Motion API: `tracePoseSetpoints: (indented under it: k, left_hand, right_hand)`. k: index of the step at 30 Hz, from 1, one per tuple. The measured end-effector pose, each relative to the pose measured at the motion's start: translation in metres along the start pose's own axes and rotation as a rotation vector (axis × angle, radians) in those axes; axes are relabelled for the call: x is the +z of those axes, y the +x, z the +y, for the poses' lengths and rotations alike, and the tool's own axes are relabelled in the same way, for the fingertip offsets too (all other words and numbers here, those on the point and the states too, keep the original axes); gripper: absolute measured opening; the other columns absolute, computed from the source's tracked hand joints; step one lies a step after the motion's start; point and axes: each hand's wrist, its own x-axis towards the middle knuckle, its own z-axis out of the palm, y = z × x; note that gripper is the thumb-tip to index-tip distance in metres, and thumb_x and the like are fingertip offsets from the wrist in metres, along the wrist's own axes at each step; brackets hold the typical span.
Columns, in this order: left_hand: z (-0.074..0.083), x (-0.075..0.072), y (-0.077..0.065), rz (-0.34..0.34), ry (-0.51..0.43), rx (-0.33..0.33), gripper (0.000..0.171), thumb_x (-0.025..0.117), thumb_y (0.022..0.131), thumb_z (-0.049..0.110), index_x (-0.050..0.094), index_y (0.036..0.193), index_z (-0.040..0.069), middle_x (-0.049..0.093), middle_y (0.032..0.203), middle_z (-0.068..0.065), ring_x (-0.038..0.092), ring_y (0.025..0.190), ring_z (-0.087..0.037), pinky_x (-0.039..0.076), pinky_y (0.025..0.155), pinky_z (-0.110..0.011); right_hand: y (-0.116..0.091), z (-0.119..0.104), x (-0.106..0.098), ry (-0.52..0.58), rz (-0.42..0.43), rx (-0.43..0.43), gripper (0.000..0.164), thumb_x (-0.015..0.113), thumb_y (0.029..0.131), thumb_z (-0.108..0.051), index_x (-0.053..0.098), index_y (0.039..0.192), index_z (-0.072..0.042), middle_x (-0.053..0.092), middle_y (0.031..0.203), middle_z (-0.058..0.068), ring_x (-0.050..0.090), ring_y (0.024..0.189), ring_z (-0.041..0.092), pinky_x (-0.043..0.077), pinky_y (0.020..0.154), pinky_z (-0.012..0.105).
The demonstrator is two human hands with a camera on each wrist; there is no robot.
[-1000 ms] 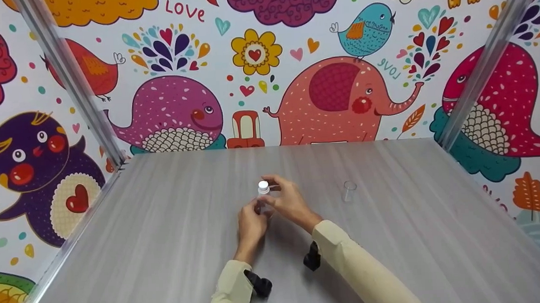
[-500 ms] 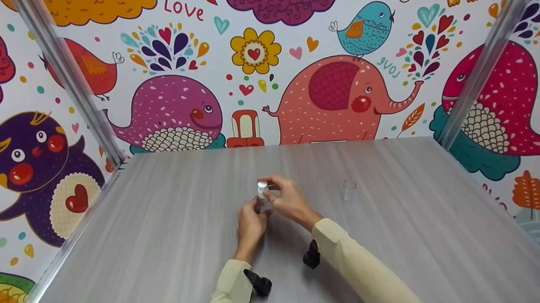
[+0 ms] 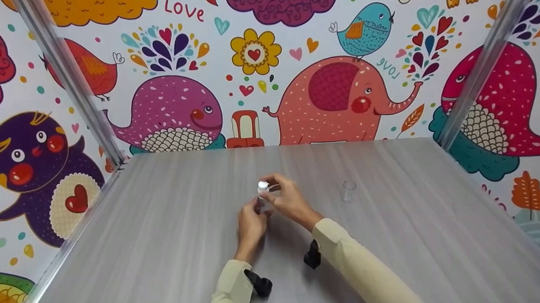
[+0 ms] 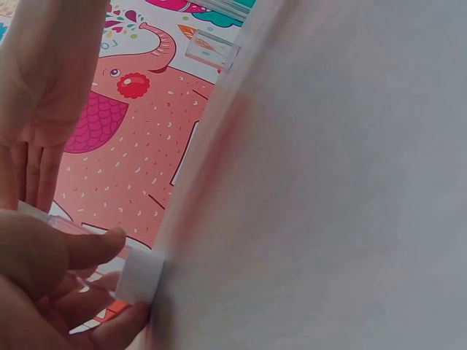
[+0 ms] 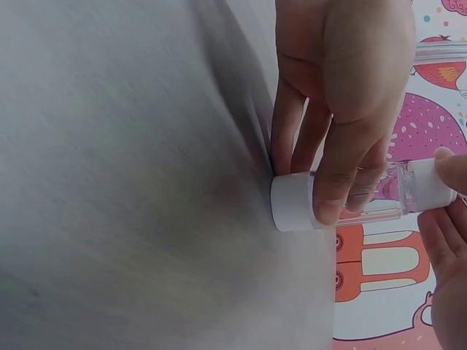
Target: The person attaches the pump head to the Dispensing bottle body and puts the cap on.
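A clear bottle with a white base (image 5: 290, 203) and a white top (image 3: 263, 186) stands upright on the table in the head view. My left hand (image 3: 251, 225) grips its lower body; in the left wrist view that left hand (image 4: 69, 284) has thumb and fingers around the bottle beside the white base (image 4: 140, 275). My right hand (image 3: 292, 203) pinches the white top from the right. In the right wrist view the right hand (image 5: 452, 219) has its thumb and fingers on the white top (image 5: 429, 184). Part of the clear body is hidden behind fingers.
A small clear open-topped cylinder (image 3: 349, 191) stands on the table to the right of the hands. The grey wood-grain table (image 3: 164, 229) meets patterned walls at the back and sides. Metal posts (image 3: 73, 87) rise at the back corners.
The right hand's fingers shift slightly about the white top. The left hand and the bottle keep their place, and the clear cylinder stays where it was.
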Motion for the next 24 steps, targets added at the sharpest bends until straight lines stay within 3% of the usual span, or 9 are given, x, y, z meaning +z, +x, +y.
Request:
tracePoseSetpoints:
  k: [4, 9, 18, 24]
  left_hand:
    - [0.0009, -0.0003, 0.0000, 0.001, -0.003, -0.009, 0.012, 0.076, 0.080, 0.002, 0.069, 0.091, 0.002, 0.058, 0.076, -0.007, 0.049, 0.070, -0.018, 0.037, 0.062, -0.032]
    - [0.0005, -0.0006, -0.0008, -0.005, -0.004, -0.016, 0.012, 0.075, 0.081, 0.002, 0.070, 0.093, 0.003, 0.065, 0.081, -0.012, 0.051, 0.072, -0.020, 0.040, 0.064, -0.033]
    - [-0.0007, -0.0005, -0.0001, 0.007, 0.018, -0.015, 0.011, 0.073, 0.080, 0.001, 0.069, 0.089, 0.006, 0.048, 0.069, 0.000, 0.044, 0.064, -0.018, 0.032, 0.059, -0.032]
    - [-0.0006, -0.0009, -0.0002, 0.010, 0.023, -0.006, 0.013, 0.072, 0.080, 0.001, 0.070, 0.092, 0.008, 0.050, 0.070, -0.001, 0.046, 0.066, -0.018, 0.032, 0.059, -0.032]
  right_hand:
    - [0.0006, 0.0002, -0.0005, 0.004, 0.006, -0.004, 0.035, 0.074, 0.089, -0.011, 0.063, 0.121, -0.003, 0.067, 0.116, 0.013, 0.066, 0.110, 0.026, 0.054, 0.097, 0.039]
    - [-0.0014, -0.0009, -0.0010, 0.058, 0.000, 0.013, 0.037, 0.069, 0.094, -0.019, 0.061, 0.127, -0.005, 0.063, 0.127, 0.015, 0.062, 0.119, 0.029, 0.048, 0.104, 0.047]
    - [-0.0027, 0.0000, 0.0015, 0.013, -0.031, -0.022, 0.036, 0.063, 0.092, 0.000, 0.062, 0.128, -0.002, 0.066, 0.127, 0.013, 0.063, 0.118, 0.029, 0.049, 0.104, 0.046]
    - [-0.0019, 0.0002, 0.0017, 0.016, -0.018, -0.029, 0.034, 0.066, 0.091, -0.001, 0.063, 0.125, -0.001, 0.068, 0.121, 0.014, 0.066, 0.113, 0.028, 0.052, 0.100, 0.042]
